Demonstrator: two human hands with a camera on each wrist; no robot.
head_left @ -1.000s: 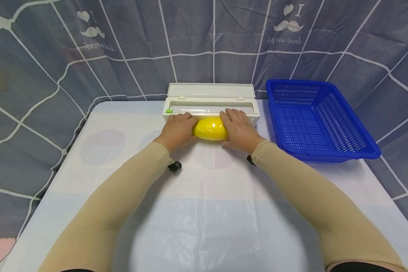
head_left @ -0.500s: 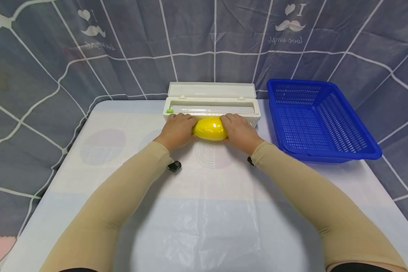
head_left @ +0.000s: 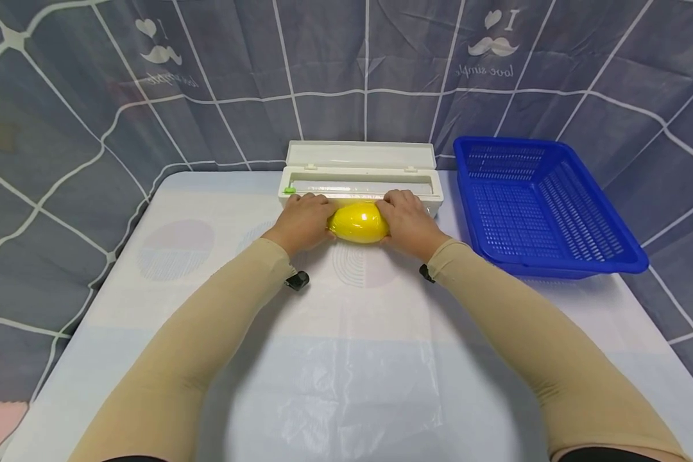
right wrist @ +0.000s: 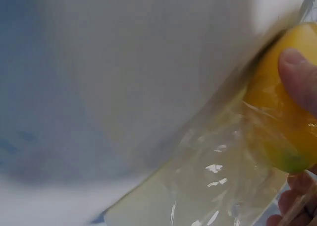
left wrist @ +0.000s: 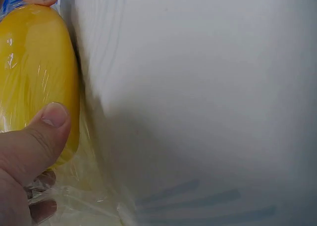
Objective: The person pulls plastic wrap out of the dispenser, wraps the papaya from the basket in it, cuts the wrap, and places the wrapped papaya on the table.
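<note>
The left hand [head_left: 303, 221] and the right hand [head_left: 409, 219] both grip a yellow fruit [head_left: 359, 222], one at each end, with a thumb of each pressed on its near side. Clear film [right wrist: 208, 186] clings to the fruit and spreads loosely past its ends. The fruit sits between the hands, just in front of a white box [head_left: 360, 171]. Below it, between the two beige sleeves, the worktop [head_left: 381, 385] runs down to the bottom of the head view; more of its surface lies left of the left sleeve, out to the left edge.

The box lies lengthwise by the far edge, its lid [head_left: 360, 154] raised at the back, with a white roll [head_left: 364, 187] inside and a green slider [head_left: 289, 190] at the left end. To its right, a blue basket [head_left: 554, 264] shows its slotted floor and walls; its near right corner reaches past the worktop's right edge in the head view, and its near left corner is close beside the right sleeve. A grey curtain [head_left: 323, 64] with white lines rises behind the box and along both sides.
</note>
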